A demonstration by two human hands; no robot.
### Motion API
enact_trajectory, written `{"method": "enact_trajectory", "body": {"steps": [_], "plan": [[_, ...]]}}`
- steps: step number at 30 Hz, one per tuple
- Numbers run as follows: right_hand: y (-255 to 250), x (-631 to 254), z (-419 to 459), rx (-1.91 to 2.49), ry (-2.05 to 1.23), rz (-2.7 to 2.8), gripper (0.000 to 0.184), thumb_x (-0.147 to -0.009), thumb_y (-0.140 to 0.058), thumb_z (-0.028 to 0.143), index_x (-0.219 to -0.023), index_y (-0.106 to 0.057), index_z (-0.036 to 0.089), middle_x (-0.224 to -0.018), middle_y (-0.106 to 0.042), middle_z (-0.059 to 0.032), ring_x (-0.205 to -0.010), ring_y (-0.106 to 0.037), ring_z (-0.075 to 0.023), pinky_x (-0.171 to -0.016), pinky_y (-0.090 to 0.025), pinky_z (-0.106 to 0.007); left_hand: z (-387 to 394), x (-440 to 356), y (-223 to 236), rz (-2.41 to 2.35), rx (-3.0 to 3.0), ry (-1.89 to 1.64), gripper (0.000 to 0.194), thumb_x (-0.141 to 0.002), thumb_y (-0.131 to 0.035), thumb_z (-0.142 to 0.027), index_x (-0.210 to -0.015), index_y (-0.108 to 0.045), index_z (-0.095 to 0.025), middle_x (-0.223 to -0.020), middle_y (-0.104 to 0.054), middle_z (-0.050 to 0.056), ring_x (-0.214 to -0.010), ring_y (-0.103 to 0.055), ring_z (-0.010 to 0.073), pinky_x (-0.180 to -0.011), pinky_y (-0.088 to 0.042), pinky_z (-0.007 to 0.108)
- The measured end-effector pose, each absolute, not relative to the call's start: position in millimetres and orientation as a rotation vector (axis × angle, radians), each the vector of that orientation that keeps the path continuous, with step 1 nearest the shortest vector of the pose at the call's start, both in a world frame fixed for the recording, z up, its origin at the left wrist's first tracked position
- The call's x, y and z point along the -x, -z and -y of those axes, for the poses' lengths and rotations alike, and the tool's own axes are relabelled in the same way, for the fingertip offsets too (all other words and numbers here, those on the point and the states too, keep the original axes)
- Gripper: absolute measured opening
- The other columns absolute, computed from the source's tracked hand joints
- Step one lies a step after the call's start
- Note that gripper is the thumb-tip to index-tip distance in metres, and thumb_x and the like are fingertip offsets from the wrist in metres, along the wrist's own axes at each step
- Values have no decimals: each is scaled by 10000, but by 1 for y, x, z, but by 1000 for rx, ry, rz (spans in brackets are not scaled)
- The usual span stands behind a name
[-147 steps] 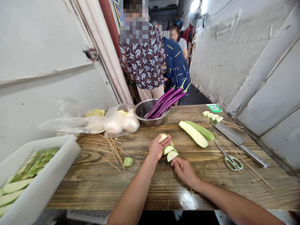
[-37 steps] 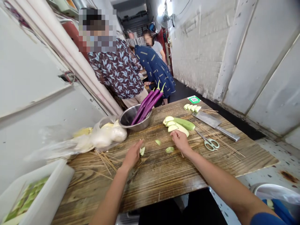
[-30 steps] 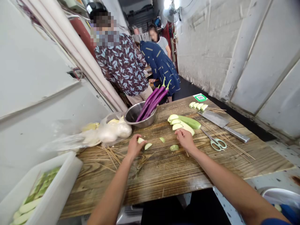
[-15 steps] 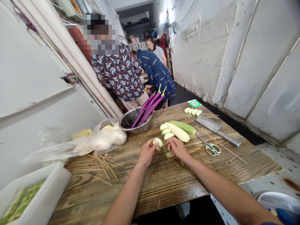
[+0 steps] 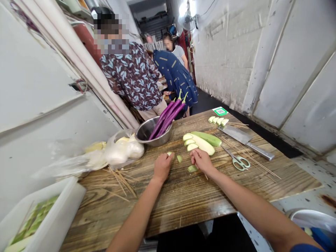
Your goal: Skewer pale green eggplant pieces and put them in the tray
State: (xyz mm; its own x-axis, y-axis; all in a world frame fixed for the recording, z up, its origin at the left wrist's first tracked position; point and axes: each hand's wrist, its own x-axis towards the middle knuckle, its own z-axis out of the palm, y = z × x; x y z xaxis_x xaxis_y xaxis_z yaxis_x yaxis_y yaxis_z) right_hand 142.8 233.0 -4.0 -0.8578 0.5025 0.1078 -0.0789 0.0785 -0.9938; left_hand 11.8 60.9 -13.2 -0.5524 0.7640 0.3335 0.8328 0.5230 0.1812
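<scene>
At the wooden table (image 5: pixel 178 199), left hand (image 5: pixel 162 167) is pinched on a mostly hidden zucchini slice (image 5: pixel 169 153); could be dropped if grip eases. Apart, rightward, three slices (image 5: pixel 193 147) are carried on the skewer (image 5: pixel 206 176) gripped by right hand (image 5: pixel 202 161); could be split if it's twisted

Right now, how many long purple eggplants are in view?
3 long purple eggplants, left, middle and right in one bundle, lean in the round steel bowl; more may be hidden beneath.
</scene>
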Motion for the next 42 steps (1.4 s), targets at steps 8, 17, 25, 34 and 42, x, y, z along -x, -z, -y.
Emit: {"method": "enact_trajectory", "body": {"steps": [8,17,25,34,42], "plan": [[2,-143,-234,422,-1808,1924,249,-831,-380,381,-727,-498,189,-441,-481,77,-272,-324,-58,-305,-248,-176,-7,15,17,2641,1316,544,372,-886,-355,-289,-1211,-512,-201,-1070,-601,100,-994,-541,215,-868,-410,351],[0,-144,-240,428,-1782,1911,271,-832,-380,406,-724,-492,184,-449,-482,67,-277,-334,-56,-298,-252,-172,-49,-21,-2,2623,1312,759,400,-825,-495,-373,-1195,-543,-231,-1251,-511,105,-1162,-396,275,-983,-260,451],[-4,-145,-240,469,-1714,1926,262,-847,-347,390,-724,-481,201,-436,-455,74,-280,-322,-73,-321,-266,-193,-110,-76,2,2661,1482,1791,240,-641,-712,-364,-805,-668,-195,-820,-645,72,-839,-548,222,-820,-388,341],[-9,-168,-215,10,-1116,2361,237,-864,-357,236,-736,-552,195,-626,-573,-15,-555,-510,-140,-570,-367,-244,-83,-20,1,1616,0,3437,178,-755,-616,-303,-735,-547,-141,-573,-497,-40,-423,-379,32,-429,-336,165],[6,-175,-196,-166,-1054,2611,223,-862,-334,193,-754,-530,199,-634,-578,-25,-551,-542,-152,-553,-372,-237,-67,-2,-3,1463,-229,3324,94,-788,-558,-160,-828,-603,-88,-751,-647,82,-588,-564,76,-541,-460,176]]}}
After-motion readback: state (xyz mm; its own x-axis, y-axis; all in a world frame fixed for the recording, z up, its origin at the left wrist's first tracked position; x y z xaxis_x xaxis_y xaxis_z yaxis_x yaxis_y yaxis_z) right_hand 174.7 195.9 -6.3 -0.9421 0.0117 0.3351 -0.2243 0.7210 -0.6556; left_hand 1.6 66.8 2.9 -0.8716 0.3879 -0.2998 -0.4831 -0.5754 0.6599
